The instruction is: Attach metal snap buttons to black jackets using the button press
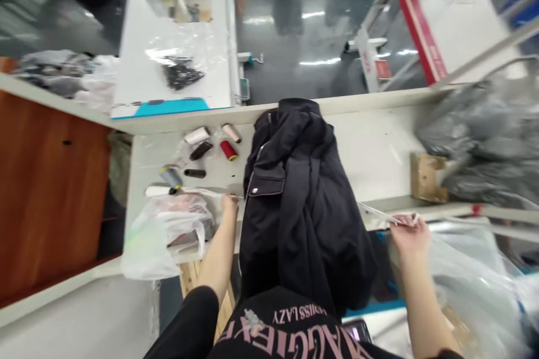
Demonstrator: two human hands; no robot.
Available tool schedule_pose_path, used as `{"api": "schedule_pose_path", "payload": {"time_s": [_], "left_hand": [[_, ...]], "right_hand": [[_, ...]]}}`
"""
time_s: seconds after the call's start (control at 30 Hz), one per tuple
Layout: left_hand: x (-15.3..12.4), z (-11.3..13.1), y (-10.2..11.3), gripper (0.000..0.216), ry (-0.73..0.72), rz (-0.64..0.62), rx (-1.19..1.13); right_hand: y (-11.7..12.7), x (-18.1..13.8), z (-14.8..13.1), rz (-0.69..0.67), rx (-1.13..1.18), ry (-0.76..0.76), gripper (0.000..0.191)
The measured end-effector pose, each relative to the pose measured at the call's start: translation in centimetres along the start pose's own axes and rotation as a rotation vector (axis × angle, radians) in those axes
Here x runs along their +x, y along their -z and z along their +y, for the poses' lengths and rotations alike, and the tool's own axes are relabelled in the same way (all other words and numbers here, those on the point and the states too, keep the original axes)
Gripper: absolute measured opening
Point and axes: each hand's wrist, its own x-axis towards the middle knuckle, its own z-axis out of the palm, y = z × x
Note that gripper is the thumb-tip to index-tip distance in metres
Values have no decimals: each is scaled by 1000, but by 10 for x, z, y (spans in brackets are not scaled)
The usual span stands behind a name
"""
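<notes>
- A black padded jacket (305,219) is seen bunched in a heap at frame centre, lying on a white worktable (370,151), with a pocket flap (264,186) turned upward.
- The jacket is judged soft, limp and fairly light. It would be expected to slump if lifted at one spot, so the collar at the top of the heap looks like the best place to take hold.
- The left hand (229,207) is held almost closed at the jacket's left edge, with a thin pale strand (210,192) pinched in it.
- The right hand (410,235) is closed to a pinch right of the jacket, and a second thin pale strand (377,213) is held in it. Whether the two strands are joined behind the jacket cannot be told.
- Both strands look light and flimsy, best held by the fingertips.
- Six thread spools (214,146) are counted at upper left of the jacket, one of them red (228,150).
- One white-handled tool (162,190) is lying just below the spools.
- One clear plastic bag (168,241) is slumped at the table's lower left corner.
- One cardboard piece (427,176) is propped at the right, beside a grey bagged heap (484,140).
</notes>
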Motion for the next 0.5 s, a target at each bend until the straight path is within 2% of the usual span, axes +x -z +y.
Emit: {"api": "schedule_pose_path", "payload": {"time_s": [0.07, 0.13, 0.23, 0.4, 0.5], "left_hand": [[5, -2, 1, 26, 120, -32, -75], [4, -5, 8, 32, 211, -62, -133], [-14, -15, 25, 44, 285, -116, -192], [-69, -32, 49, 41, 311, -205, -249], [-85, -17, 59, 40, 248, -228, -295]], "right_hand": [[8, -5, -7, 40, 68, -9, 16], [17, -9, -6, 79, 118, -52, 15], [28, -18, 5, 141, 130, -132, 14], [41, -45, 21, 194, 160, -203, 19], [39, -60, 13, 185, 183, -187, 16]]}}
